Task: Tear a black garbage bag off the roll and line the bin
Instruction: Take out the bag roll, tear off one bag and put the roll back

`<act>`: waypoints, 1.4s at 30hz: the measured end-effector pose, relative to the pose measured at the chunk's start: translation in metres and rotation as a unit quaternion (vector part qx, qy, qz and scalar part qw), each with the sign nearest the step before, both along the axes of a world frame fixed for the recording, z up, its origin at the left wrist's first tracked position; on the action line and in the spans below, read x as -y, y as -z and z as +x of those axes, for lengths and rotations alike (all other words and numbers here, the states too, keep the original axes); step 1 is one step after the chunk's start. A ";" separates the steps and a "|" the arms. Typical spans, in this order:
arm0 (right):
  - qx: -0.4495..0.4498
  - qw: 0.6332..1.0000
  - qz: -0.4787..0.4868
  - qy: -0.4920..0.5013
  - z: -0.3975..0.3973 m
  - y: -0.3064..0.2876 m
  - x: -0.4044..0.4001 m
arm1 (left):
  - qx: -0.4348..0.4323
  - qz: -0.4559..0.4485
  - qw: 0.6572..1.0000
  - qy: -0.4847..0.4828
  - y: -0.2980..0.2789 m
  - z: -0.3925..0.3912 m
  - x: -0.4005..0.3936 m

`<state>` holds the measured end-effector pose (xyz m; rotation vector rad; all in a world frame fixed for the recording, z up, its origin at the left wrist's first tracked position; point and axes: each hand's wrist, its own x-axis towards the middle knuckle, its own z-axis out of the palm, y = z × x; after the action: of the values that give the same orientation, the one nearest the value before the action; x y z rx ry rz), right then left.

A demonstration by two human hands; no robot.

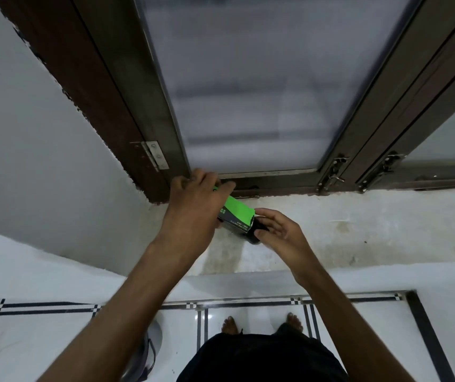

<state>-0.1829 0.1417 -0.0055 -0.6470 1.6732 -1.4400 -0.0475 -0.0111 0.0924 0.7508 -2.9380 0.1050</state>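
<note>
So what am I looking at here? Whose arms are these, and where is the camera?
No machine here: these are a person's bare arms, filmed by one camera worn on the head, looking down. The left hand holds a green and black box over a white window sill. The right hand pinches the black bag roll at the box's open end. Above is a frosted window. Below you see the person's feet on the tiled floor, and a grey bin at bottom left, partly hidden.
</note>
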 end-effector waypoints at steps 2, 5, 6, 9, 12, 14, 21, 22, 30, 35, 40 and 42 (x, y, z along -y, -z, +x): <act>0.019 1.000 -0.004 -0.010 -0.001 0.001 -0.001 | -0.001 -0.004 1.000 0.005 -0.009 -0.007 -0.001; -0.098 0.993 0.063 -0.020 -0.007 0.005 -0.006 | -0.008 0.062 0.998 -0.018 -0.002 -0.006 0.006; -0.138 0.986 0.087 -0.024 -0.011 0.005 -0.011 | -0.013 0.096 0.995 -0.033 0.005 -0.004 0.010; -0.206 0.971 0.124 -0.006 -0.029 0.001 -0.034 | -0.027 0.190 0.979 -0.066 0.036 0.008 0.019; -0.283 0.945 0.161 0.019 -0.046 -0.005 -0.060 | 0.010 0.238 0.966 -0.098 0.065 0.017 0.024; -0.305 0.932 0.194 0.011 -0.050 -0.005 -0.070 | 0.079 0.258 0.954 -0.131 0.076 0.022 0.023; -0.313 0.925 0.217 -0.014 -0.061 -0.007 -0.070 | -0.241 0.269 0.915 -0.178 0.046 -0.012 -0.073; -0.304 0.928 0.216 -0.012 -0.062 -0.007 -0.071 | -0.224 0.374 0.877 -0.201 0.046 -0.023 -0.089; -0.105 0.989 0.101 -0.008 -0.071 -0.012 -0.076 | -0.197 0.735 0.588 -0.275 0.072 -0.082 -0.127; 0.005 1.000 -0.003 -0.010 -0.077 -0.043 -0.086 | -0.256 0.838 0.360 -0.322 0.070 -0.097 -0.122; 0.075 0.986 -0.048 0.139 -0.111 -0.055 -0.107 | -0.266 0.857 0.314 -0.309 0.072 -0.105 -0.118; 0.062 0.977 -0.025 0.201 -0.131 -0.050 -0.121 | -0.252 0.859 0.324 -0.307 0.075 -0.107 -0.119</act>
<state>-0.3139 0.2625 0.0449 -0.2432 1.7389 -1.7701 -0.1549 0.1082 0.0172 1.3230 -0.7770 -2.6523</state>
